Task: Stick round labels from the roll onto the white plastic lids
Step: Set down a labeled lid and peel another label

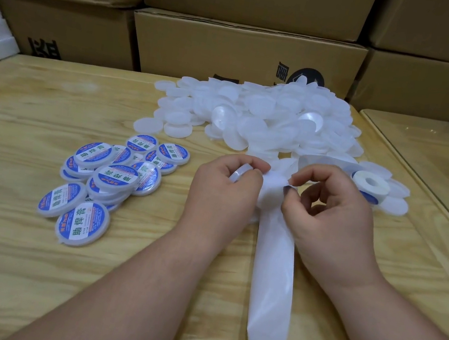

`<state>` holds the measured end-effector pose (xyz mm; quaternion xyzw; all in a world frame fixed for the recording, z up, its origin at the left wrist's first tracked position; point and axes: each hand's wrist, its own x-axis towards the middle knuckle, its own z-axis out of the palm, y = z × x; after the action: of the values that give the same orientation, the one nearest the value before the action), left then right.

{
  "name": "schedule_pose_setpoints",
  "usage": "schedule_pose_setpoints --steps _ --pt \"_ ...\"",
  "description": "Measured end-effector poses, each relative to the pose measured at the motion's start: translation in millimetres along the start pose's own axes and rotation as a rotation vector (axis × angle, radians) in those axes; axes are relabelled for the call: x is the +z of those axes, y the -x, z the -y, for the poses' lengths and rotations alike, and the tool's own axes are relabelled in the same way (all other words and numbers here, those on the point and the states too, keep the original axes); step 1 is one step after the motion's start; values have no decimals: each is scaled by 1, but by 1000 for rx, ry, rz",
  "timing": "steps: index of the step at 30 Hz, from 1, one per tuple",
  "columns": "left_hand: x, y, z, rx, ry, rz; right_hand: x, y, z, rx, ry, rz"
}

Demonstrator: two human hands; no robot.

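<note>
- The left hand (225, 183) grips a blank white lid (240, 172) by its rim, fingers curled round it, just above the bench (10, 268).
- The right hand (331, 213) pinches at the backing strip (273, 280), thumb and forefinger closed on what looks like a label edge; the label itself is too hidden to make out.
- The strip runs from the label roll (370, 183), lying on its side near the right hand, past the hands and down toward the person.
- A heap of unlabelled lids (261, 117) sits at the back of the bench; a pile of finished lids (105, 174) with blue-edged labels lies to the left, well apart from the heap.
- Judgement: the lids look light, stiff and smooth, so an edge grip suits them and leaves the flat face free.
- The labels seem thin, floppy and sticky; best held by the very edge, since they could fold onto themselves or cling to fingertips.
- The glossy backing looks slippery and limp, and may need steadying while peeling.
</note>
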<state>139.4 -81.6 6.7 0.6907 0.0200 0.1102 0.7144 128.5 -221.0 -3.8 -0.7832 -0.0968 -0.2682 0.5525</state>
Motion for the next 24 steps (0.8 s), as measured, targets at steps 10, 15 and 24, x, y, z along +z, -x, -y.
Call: schedule_pose_setpoints --steps 10,15,24 --pt "-6 -3 -1 66 285 87 -2 -5 3 176 -319 3" --pt "-7 -3 -3 46 238 118 -9 -11 5 330 -575 17" --pt "-7 -5 -3 -6 322 165 -7 -10 5 392 -583 179"
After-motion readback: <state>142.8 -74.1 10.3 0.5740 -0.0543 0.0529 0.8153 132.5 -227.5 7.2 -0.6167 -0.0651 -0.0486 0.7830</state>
